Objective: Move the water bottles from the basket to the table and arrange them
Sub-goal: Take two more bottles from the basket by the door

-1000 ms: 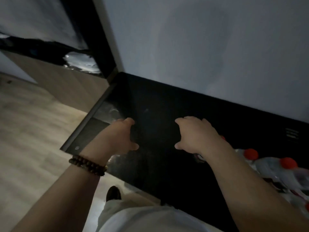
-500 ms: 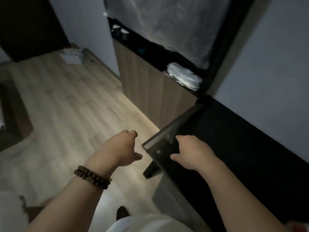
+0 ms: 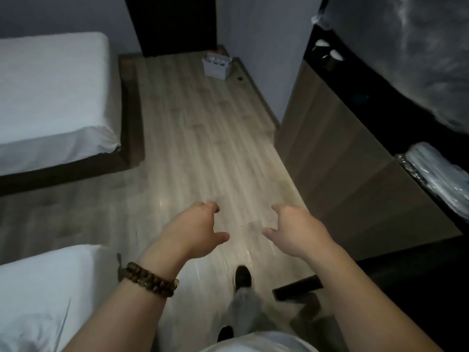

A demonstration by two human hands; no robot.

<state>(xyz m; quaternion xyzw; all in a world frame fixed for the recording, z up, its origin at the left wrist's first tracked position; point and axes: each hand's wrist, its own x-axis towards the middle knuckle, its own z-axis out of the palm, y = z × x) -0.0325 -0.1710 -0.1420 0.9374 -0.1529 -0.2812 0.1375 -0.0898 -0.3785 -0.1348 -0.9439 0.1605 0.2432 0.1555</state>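
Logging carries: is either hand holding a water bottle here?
No, the left hand and right hand are both empty, held above the wooden floor.

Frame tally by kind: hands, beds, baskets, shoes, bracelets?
Hands: 2 (left hand, right hand)
Beds: 2 (far bed, near bed)
Baskets: 1 (white basket)
Shoes: 2 (front shoe, rear shoe)
Bracelets: 1 (bead bracelet)
Total: 8
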